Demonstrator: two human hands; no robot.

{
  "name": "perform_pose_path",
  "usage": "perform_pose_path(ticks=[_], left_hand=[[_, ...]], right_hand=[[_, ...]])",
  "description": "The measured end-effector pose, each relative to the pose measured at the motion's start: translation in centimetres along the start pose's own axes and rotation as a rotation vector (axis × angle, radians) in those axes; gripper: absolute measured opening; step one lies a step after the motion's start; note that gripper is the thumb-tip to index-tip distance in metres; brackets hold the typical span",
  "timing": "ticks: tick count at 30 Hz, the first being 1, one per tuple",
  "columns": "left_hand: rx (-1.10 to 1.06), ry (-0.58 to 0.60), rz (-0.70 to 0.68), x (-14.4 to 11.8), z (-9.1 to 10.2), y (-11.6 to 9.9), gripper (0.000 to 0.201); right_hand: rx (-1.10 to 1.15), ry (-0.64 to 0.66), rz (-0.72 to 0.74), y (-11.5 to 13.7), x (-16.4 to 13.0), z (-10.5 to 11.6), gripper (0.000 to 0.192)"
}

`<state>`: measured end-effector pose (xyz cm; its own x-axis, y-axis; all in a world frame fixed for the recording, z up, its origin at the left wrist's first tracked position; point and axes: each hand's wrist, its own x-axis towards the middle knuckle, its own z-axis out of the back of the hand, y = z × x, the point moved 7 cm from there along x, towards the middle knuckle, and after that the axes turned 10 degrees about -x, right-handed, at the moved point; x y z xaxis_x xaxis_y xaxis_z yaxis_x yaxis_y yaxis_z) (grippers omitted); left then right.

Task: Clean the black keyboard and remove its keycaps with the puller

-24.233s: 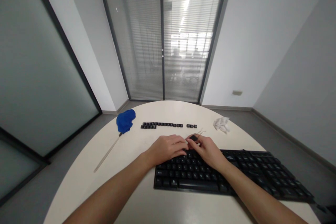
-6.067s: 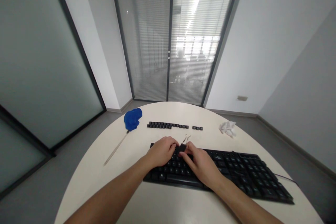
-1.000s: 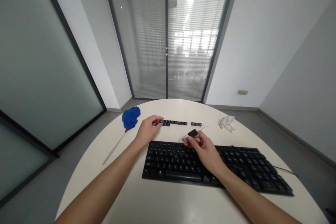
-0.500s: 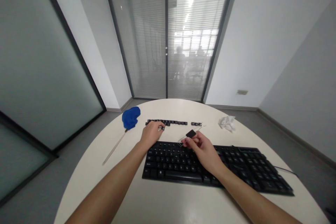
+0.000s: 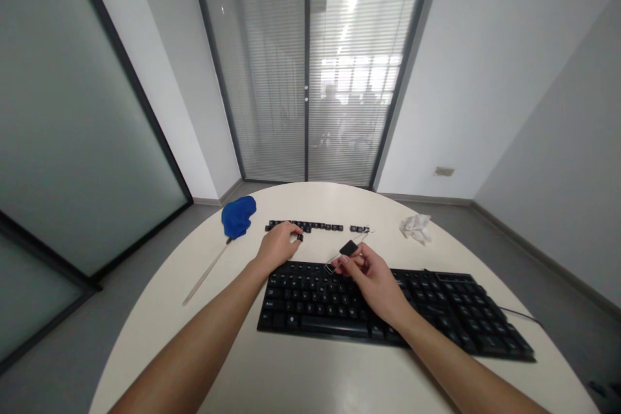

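My left hand (image 5: 280,244) is behind the left end of the black keyboard (image 5: 334,325), its thumb and fingertips closed on a small black keycap (image 5: 299,237) at the table surface. Just past those fingers lies a row of loose black keycaps (image 5: 323,226), partly hidden by the hand. My right hand (image 5: 373,275) is over the middle of the keyboard, fingers pinched around a wire keycap puller with a black square handle (image 5: 348,248). One wire end points down-left, close to the keyboard's upper keys; thin wire also reaches toward the back right.
A blue cloth-like duster head (image 5: 237,217) on a pale stick (image 5: 206,273) lies at the left. Crumpled white tissue (image 5: 416,228) sits at the back right. The keyboard cable (image 5: 521,315) runs off to the right. All rest on a round cream table (image 5: 310,375).
The whole view has shifted slightly, so things sit a little further left. Both hands keep nearly the same place and grip; the puller's wire end is slightly lower against the keyboard.
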<state>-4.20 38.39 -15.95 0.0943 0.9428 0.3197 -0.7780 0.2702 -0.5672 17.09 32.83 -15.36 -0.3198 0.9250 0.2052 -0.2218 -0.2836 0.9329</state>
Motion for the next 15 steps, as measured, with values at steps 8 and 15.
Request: perform_pose_path(ticks=[8, 15], left_hand=[[0.014, -0.004, 0.018, 0.09, -0.23, 0.34, 0.019], [0.024, -0.04, -0.009, -0.11, -0.07, -0.04, 0.014]], right_hand=[[0.016, 0.005, -0.014, -0.04, -0.09, 0.03, 0.034], [0.029, -0.002, -0.011, 0.14, -0.02, 0.07, 0.034]])
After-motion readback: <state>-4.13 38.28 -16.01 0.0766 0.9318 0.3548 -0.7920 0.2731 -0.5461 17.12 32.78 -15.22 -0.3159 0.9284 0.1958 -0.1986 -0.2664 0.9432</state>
